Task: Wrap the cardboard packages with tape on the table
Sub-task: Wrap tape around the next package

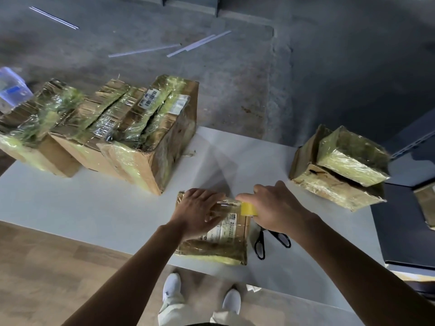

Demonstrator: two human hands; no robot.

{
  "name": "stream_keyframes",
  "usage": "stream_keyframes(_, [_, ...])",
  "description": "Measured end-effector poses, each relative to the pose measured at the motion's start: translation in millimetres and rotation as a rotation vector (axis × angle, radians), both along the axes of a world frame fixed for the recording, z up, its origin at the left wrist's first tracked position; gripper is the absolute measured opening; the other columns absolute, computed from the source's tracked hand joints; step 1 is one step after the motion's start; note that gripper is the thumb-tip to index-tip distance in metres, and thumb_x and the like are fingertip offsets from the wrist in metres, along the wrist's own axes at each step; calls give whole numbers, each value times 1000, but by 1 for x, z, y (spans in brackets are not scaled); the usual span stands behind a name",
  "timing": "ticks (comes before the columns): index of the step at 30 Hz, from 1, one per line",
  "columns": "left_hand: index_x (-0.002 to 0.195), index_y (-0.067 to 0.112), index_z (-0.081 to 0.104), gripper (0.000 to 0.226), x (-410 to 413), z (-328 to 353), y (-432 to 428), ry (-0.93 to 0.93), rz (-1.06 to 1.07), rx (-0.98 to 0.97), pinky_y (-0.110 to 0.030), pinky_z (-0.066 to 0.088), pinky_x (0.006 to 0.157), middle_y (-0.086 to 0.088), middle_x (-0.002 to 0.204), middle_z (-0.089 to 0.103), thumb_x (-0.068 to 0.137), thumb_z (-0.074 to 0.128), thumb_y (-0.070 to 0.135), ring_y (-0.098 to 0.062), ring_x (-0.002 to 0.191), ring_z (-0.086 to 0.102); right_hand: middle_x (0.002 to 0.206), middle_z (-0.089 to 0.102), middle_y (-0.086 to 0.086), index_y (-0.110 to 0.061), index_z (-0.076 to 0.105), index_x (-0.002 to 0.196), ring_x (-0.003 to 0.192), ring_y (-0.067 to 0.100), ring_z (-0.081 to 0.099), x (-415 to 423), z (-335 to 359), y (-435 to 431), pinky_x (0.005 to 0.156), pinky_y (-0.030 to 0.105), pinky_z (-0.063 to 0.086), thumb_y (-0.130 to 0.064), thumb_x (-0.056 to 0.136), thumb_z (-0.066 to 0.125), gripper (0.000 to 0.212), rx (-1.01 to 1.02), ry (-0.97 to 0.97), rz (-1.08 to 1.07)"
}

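Low in the middle of the frame, a flat cardboard package [219,238] lies on the white tabletop [94,203] near its front edge. It is glossy with yellowish tape, and a printed label shows on its top. The person's left hand [197,210] lies spread on the far left part of the package, fingers straight and pressing down. The right hand [275,208] is curled around a yellow tape roll [248,209], which it holds against the package's far right corner. Just right of the package, partly under that wrist, black scissors [263,241] lie on the tabletop with their handles toward the front edge.

In the upper left, a row of taped boxes [131,128] stands side by side along the far edge, their tops wrinkled with film and barcode labels. At the right of the frame, two wrapped packages [339,165] sit stacked, the smaller one on top. A clear plastic tub [11,90] shows at the far left edge behind the row. White strips [146,50] lie scattered on the grey floor beyond. At the bottom centre are the person's white shoes [171,288].
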State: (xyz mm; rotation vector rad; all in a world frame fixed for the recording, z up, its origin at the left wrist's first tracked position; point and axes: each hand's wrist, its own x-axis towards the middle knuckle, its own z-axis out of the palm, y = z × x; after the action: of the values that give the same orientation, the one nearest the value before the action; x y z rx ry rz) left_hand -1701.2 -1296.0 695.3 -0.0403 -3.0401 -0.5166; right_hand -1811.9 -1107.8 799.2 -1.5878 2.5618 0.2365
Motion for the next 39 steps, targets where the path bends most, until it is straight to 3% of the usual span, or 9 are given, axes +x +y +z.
stream_keyframes(6, [107,24,67,57,-3,-1,6,87,56,57,-27,27,90,6,101,70,77,43,66,-19,97,65,97,54,2,-33,44,138,76,19,57,1,1,4,64,29,27,-23,89,59,53,-80,-50,31])
stream_keyframes(9, [121,27,61,68,0,2,3,33,52,85,-24,23,96,8,113,65,77,36,73,-16,111,57,89,51,-1,-33,48,131,62,12,45,-3,1,15,50,15,20,-19,77,73,61,-96,-199,116])
stream_keyframes(12, [140,26,45,78,3,4,-1,13,33,155,-30,25,105,8,118,65,85,22,76,-14,118,52,88,53,-2,-34,56,122,58,12,48,-8,3,24,50,8,15,-23,68,81,60,-111,-209,125])
stream_keyframes(16, [129,20,57,49,-3,-1,3,123,155,222,-31,36,95,6,98,72,95,31,44,-18,98,64,90,47,-1,-36,55,128,62,14,44,0,7,14,50,19,28,-22,82,69,50,-64,-178,33])
stream_keyframes(20, [101,23,68,29,-5,-14,3,193,136,150,-32,43,81,8,90,70,94,43,36,-18,83,65,85,40,0,-34,53,131,57,14,38,6,5,9,47,21,24,-11,90,51,47,48,-125,-78])
stream_keyframes(27, [104,20,63,19,-9,-17,10,241,205,78,-32,38,79,6,86,69,88,55,27,-19,80,64,92,45,3,-41,40,142,75,20,58,-3,-6,19,61,26,42,-11,91,49,60,100,-124,-70])
stream_keyframes(30, [94,21,64,20,-9,-16,10,261,184,48,-34,43,75,7,83,66,90,48,32,-19,75,62,87,35,1,-40,40,141,79,22,58,-2,-12,17,63,27,40,-12,93,47,56,103,-124,-72])
stream_keyframes(37, [103,27,65,25,-12,-18,15,297,114,-139,-34,45,67,6,86,66,80,71,20,-22,69,60,88,33,1,-31,47,139,84,22,55,-6,-21,17,64,28,33,-9,93,43,51,94,-125,-51])
stream_keyframes(39, [102,26,69,20,-10,-20,14,333,79,-163,-33,43,65,7,87,68,84,64,23,-21,70,61,88,34,2,-30,49,137,78,21,50,-6,-24,16,63,27,33,-9,92,45,50,83,-100,-30])
